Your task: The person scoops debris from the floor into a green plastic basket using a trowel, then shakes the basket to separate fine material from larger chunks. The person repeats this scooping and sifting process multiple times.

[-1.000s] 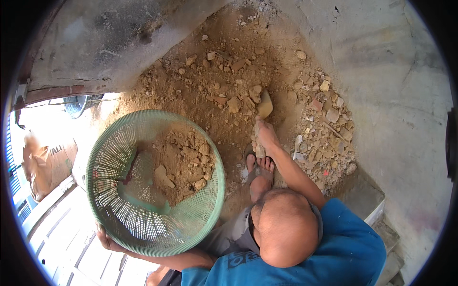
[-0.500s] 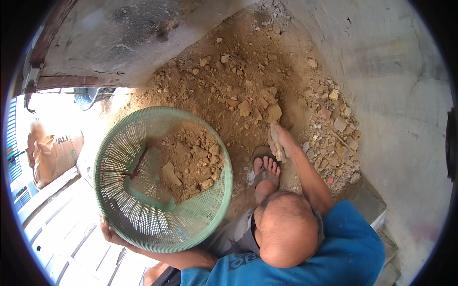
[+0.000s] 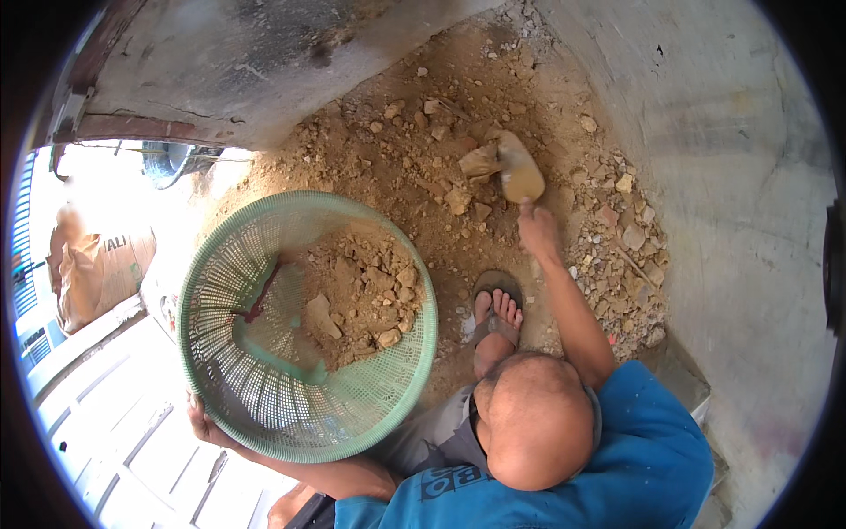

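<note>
One round green mesh basket [image 3: 264, 388], half full of clumped brown soil [image 3: 361, 291].

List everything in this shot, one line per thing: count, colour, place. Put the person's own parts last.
basket: one, green plastic mesh, lower left, holding soil and lumps
soil heap: one, brown with pale stones, centre
trowel: one, soil-coated blade, upper centre on the heap
sack: one, brown, far left
concrete wall: grey, right side
sandal: one, grey, under the foot
shirt: one, blue, bottom right
left hand: one, gripping the basket's lower rim
right hand: one, holding the trowel's handle
</note>
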### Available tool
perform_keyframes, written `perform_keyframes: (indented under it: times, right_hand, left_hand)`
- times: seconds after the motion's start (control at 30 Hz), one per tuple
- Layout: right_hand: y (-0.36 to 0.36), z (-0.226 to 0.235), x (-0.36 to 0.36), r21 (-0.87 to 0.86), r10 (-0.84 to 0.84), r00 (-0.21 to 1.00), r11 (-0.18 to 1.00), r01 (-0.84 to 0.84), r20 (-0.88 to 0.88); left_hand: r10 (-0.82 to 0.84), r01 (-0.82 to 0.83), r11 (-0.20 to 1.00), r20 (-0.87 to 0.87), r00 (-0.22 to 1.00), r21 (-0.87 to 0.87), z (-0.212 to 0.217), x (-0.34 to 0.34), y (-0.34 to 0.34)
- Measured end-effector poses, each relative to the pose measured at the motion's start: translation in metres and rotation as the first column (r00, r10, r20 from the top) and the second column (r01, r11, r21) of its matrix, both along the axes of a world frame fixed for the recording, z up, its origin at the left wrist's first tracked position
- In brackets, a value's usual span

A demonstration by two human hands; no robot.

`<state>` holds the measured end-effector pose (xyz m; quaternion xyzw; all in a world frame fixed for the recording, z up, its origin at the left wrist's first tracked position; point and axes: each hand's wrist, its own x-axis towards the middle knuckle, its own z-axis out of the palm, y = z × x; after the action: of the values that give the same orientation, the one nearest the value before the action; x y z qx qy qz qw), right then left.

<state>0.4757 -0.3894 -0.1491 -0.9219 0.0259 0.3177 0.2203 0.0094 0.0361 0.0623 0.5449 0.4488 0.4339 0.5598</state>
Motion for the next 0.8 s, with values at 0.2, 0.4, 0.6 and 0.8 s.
perform_keyframes:
  times: [0.2,0.4,0.6,0.8]
  right_hand:
    - [0.03,0.019,0.043,-0.1,0.309,0.733,0.944,-0.316,0.606]
    - [0.107,0.005,0.053,-0.121,0.566,0.797,0.824,-0.553,0.21]
    - [0.121,0.002,0.036,-0.107,0.576,0.813,0.816,-0.568,0.082]
    - [0.093,-0.003,0.05,-0.091,0.508,0.861,0.859,-0.504,0.031]
  left_hand:
    - [0.026,-0.025,0.999,0.011,1.0,-0.026,0.002,0.016,-0.007]
    - [0.064,-0.063,0.998,-0.123,0.99,0.017,0.01,0.038,-0.018]
    - [-0.009,0.006,0.999,-0.068,0.998,-0.035,0.017,0.055,-0.03]
    - [-0.126,0.133,0.991,0.161,0.979,-0.032,0.014,0.048,-0.023]
